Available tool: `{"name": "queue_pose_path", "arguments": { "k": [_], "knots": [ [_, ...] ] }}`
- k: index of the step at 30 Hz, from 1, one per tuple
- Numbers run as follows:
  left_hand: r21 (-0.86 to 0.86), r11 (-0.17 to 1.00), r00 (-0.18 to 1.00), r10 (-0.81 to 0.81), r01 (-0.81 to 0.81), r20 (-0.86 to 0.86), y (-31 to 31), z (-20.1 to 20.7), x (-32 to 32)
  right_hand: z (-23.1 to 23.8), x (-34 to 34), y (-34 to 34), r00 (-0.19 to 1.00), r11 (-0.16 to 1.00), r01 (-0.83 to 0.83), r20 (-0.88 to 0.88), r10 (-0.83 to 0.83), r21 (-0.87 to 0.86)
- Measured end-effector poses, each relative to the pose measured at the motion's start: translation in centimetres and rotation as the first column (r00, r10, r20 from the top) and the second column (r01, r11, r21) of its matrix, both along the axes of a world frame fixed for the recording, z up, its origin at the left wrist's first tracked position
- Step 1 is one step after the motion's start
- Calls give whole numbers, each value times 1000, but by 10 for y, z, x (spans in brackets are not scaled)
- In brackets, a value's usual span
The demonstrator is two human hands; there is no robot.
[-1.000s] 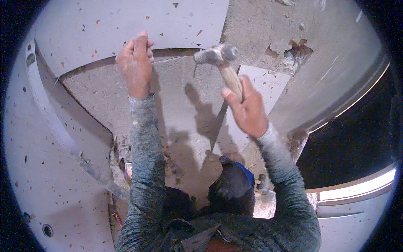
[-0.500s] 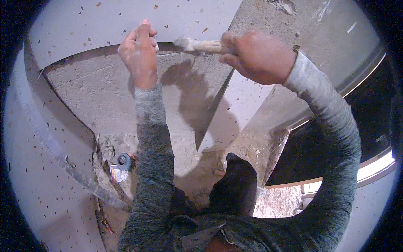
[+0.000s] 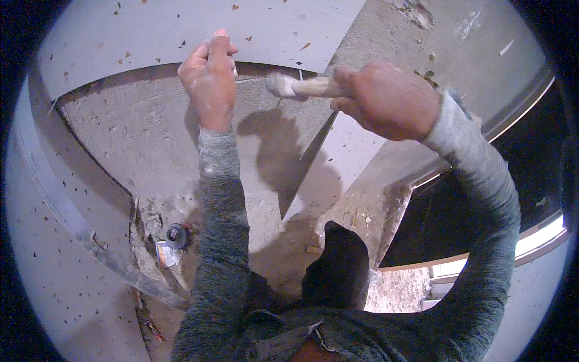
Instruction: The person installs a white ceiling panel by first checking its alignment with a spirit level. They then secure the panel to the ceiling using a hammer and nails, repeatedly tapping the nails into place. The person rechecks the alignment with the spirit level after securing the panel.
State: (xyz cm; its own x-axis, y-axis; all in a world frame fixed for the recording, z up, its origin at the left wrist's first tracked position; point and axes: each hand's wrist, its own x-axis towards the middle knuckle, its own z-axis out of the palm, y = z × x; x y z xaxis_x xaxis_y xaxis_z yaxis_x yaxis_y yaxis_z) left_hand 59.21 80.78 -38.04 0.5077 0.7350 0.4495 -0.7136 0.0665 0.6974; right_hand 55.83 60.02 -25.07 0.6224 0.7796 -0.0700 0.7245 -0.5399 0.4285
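Note:
My right hand is closed around the wooden handle of a hammer. Its rounded, dusty pale head points left, just under the lower edge of a speckled light slab. My left hand is raised at that same edge, left of the hammer head. Its fingers are curled and its thumb is up; whether a small thing is pinched in them is hidden. A thin white piece stands at the slab edge behind the hammer.
Bare rough cement lies below the slab, with a pointed speckled piece on it. At lower left are a dark roll, a small packet and rubble. A long metal straightedge curves along the left; a dark opening lies right.
The hammer and my right hand have moved slightly right and down in view. My left hand shows a little further right, its fingers still curled.

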Motion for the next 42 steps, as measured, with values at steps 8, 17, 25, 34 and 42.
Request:
{"name": "queue_pose_path", "arguments": {
  "k": [8, 17, 25, 34, 42],
  "knots": [
    [68, 998, 999, 1, -3, 35, 0, -5, 0, 1, -18, 5, 994, 963, -70, 99, 45, 262],
    [159, 986, 998, 58, -53, -23, -2, -4, -2, 2, -18, 5, 979, 951, -104, 199, 46, 293],
    [154, 987, 995, 65, -52, -75, 7, -3, -6, 6, -23, 1, 949, 885, -251, 278, 146, 391],
    [267, 955, 981, 161, -126, -111, 6, 1, -13, -1, -32, -7, 982, 912, -79, 189, 1, 402],
    [359, 928, 982, 153, -102, -116, -4, -2, -11, -16, -26, -28, 988, 922, 35, 128, -91, 385]
  ]
}}
